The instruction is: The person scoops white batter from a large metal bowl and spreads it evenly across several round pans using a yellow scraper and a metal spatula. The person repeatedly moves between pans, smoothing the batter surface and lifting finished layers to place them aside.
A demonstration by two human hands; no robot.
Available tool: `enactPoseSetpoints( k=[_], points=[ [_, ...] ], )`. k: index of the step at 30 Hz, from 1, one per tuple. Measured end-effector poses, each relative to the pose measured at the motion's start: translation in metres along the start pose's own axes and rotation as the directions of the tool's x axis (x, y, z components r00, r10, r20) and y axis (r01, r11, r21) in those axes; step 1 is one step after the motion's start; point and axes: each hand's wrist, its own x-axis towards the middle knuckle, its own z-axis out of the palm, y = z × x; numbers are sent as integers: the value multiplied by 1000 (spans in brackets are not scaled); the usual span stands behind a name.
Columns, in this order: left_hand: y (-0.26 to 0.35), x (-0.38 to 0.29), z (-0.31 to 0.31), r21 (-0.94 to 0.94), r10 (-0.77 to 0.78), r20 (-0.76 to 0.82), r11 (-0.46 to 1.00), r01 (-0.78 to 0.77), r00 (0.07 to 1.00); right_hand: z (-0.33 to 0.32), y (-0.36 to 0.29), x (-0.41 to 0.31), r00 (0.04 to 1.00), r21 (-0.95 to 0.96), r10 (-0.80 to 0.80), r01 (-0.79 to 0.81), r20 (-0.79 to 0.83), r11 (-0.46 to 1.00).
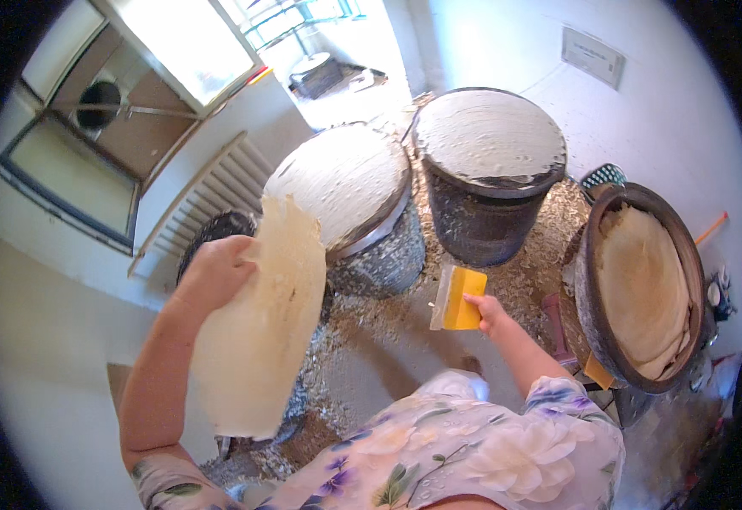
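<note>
My left hand [221, 271] pinches the upper left edge of a large, thin, pale yellow sheet [262, 331], which looks like a thin pancake. The sheet hangs down with a ragged top edge and partly hides the left drum's near side. My right hand [489, 315] grips a scraper with a yellow handle [466, 296] and a pale, flat blade [442, 299], held over the floor. Beyond my hands stand two dark drums, the left one [377, 268] speckled with pale splashes. Each has a round top spread with whitish, bumpy paste [345, 178], [488, 134].
A wide brown basin [590, 299] at the right holds a smooth tan mass [641, 287]. Pale flakes [543, 236] litter the floor [371, 363]. A radiator [186, 197] runs below an open window [65, 175] at the left. Behind the drums is a bright doorway [371, 70].
</note>
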Motion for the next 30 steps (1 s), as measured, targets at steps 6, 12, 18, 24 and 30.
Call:
enactPoseSetpoints(
  k=[6,12,18,24,30],
  points=[
    [178,74,62,-223,196,-8,955,-193,981,-77,-46,-50,999,336,8,-19,35,941],
    [395,144,128,-244,471,-112,840,-484,875,-216,-130,-143,984,446,-12,91,-175,890],
    [561,173,129,-517,534,-328,589,-621,779,-336,-186,-235,973,702,-133,228,-188,675],
    [594,194,139,-970,448,-229,-26,-244,864,-363,-210,-312,835,674,-480,519,-270,525],
    [575,211,268,-975,309,220,46,217,925,-422,-220,-344,575,423,-448,814,-684,398]
  ],
)
